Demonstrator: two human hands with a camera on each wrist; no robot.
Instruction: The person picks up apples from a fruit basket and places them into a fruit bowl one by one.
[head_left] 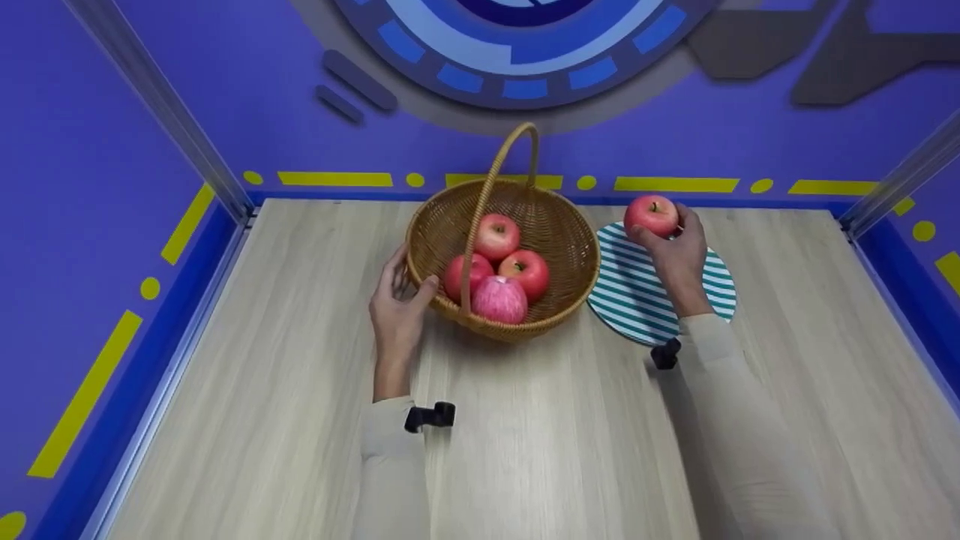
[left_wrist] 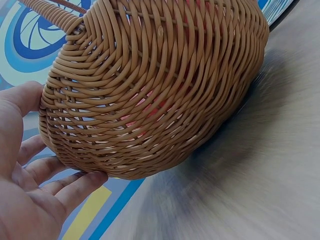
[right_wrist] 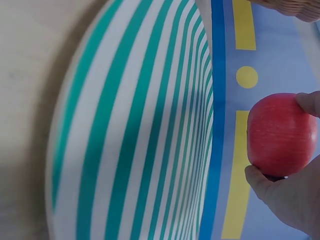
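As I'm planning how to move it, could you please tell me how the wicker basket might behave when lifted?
The wicker basket will probably keep its shape, as its woven wall and arched handle look stiff. It may tilt, since its four apples sit toward one side. Those round apples could roll.

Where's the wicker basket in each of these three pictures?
Head view: the basket sits at the centre.
Left wrist view: it looms large, upper middle.
Right wrist view: only a piece of it, top right corner.
Shared landmark: yellow wall markings.
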